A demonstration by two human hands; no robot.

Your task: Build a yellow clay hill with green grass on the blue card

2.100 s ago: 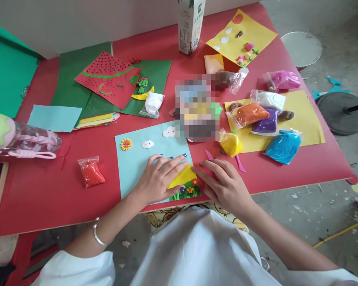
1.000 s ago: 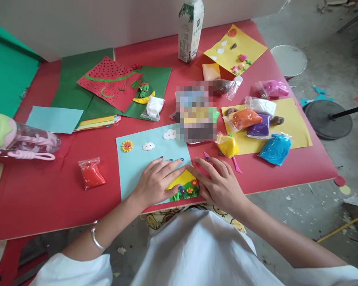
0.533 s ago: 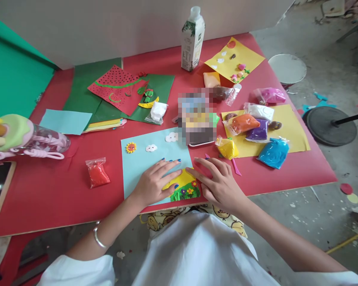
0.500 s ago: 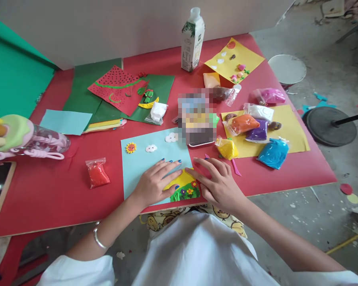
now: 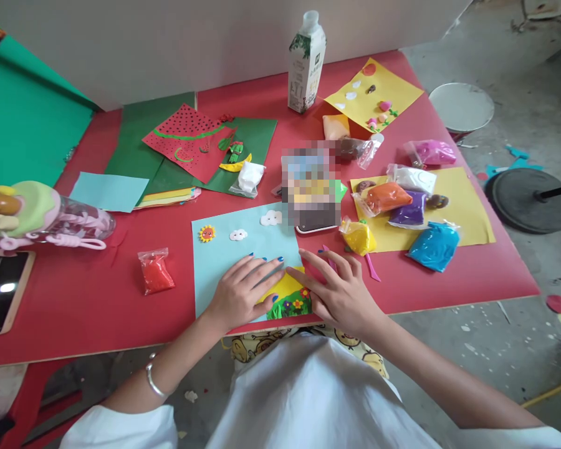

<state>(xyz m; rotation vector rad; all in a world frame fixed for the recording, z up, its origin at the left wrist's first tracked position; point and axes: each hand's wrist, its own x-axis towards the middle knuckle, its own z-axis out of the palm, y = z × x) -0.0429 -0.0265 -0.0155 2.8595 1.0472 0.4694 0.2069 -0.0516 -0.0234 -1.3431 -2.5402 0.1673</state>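
On the red table lies a light blue sheet of paper (image 5: 219, 268) with a clay sun (image 5: 207, 234) and white clay clouds (image 5: 272, 217) near its top. A yellow clay patch (image 5: 287, 284) and a green clay strip with small flowers (image 5: 290, 304) cover its lower right corner. My left hand (image 5: 243, 293) rests on the sheet, fingers stretched toward the yellow patch. From the right, my right hand (image 5: 341, 290) reaches over the sheet's edge, its fingers apart and one fingertip at the yellow clay. What lies under the fingertips is hidden.
A phone with a blurred screen (image 5: 318, 218) lies behind the sheet. Bags of clay, yellow (image 5: 359, 237), blue (image 5: 434, 246) and orange (image 5: 388, 198), sit to the right, a red bag (image 5: 156, 272) to the left. A carton bottle (image 5: 305, 68) stands at the back near a watermelon picture (image 5: 187, 140).
My right index fingertip has shifted slightly left over the yellow clay. The left hand stays nearly in place. The whole view has shifted a little.
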